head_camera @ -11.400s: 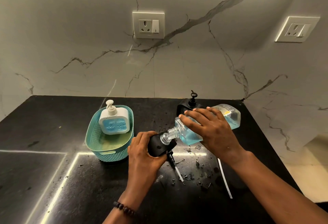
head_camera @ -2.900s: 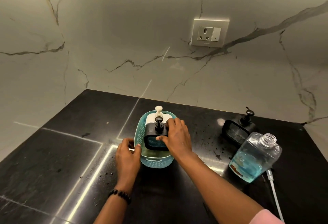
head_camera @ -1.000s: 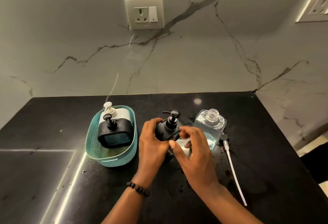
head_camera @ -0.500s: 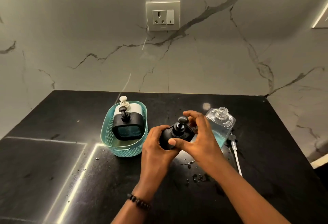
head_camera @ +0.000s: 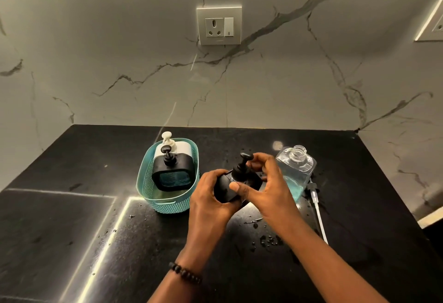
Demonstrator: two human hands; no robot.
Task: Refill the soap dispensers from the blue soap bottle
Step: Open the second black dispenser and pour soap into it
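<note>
Unscrewing the pump of the last black dispenser (head_camera: 236,186)
Left hand (head_camera: 211,197) clamps its body, right hand (head_camera: 266,182) fingers pinch the pump collar; the open blue soap bottle (head_camera: 296,173) stands just right, ready for pouring next

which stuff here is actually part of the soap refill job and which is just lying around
Part of the job:
- black dispenser held in left hand and right hand
- blue soap bottle, cap off
- loose pump tube
- black dispenser in basket
- white dispenser behind it
- teal basket

Just there:
- wall socket
- beaded bracelet
</note>
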